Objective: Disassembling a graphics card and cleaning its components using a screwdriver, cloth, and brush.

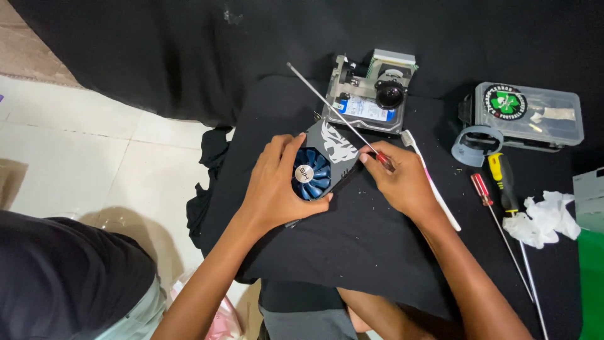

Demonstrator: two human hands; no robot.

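My left hand (275,186) grips a grey graphics card (331,154) with a blue fan (311,174), holding it on the black cloth (358,239). My right hand (402,179) is closed around the red handle of a long thin screwdriver (327,104). Its metal shaft runs up and to the left over the card, with the tip pointing away in the air. The card's top right part shows a white printed pattern.
Behind the card lies a hard drive with a metal bracket and a lens part (371,94). A white toothbrush (434,182), a grey ring (475,146), a clear plastic box (528,113), two more screwdrivers (503,182) and crumpled tissue (544,217) lie to the right.
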